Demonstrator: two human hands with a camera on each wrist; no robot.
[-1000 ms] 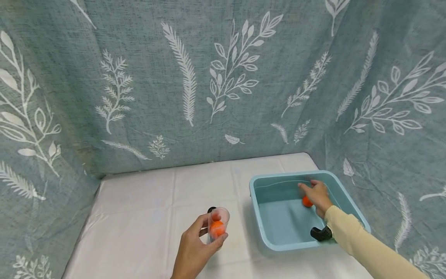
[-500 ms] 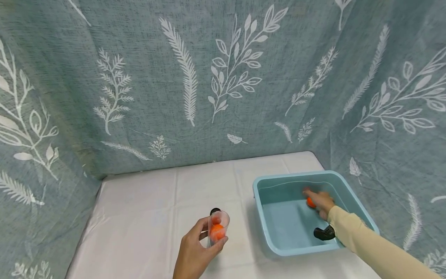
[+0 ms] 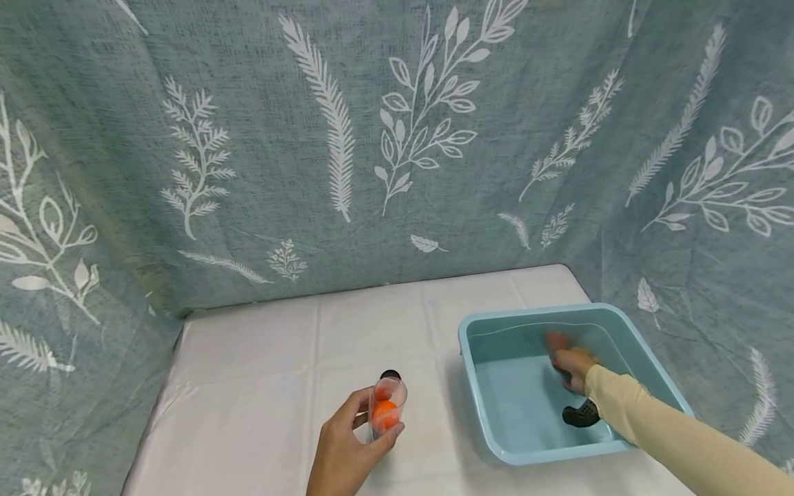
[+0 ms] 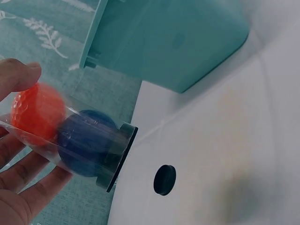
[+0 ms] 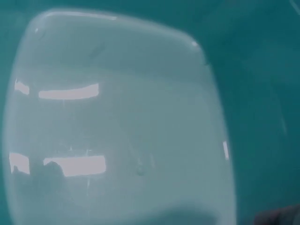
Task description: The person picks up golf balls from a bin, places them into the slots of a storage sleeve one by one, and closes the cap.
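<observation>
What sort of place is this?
Probably a curtained-off tabletop workspace, though the wider room is out of view: leaf-patterned cloth hangs behind and at both sides of a white-covered table with a light-blue basin on it.

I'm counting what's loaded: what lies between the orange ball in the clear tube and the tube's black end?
One dark blue ball, inside the clear tube; the left wrist view shows it.

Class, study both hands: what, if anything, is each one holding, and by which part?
Left hand: the clear tube, by its side walls, beside the orange ball. Right hand: too blurred to tell.
</observation>
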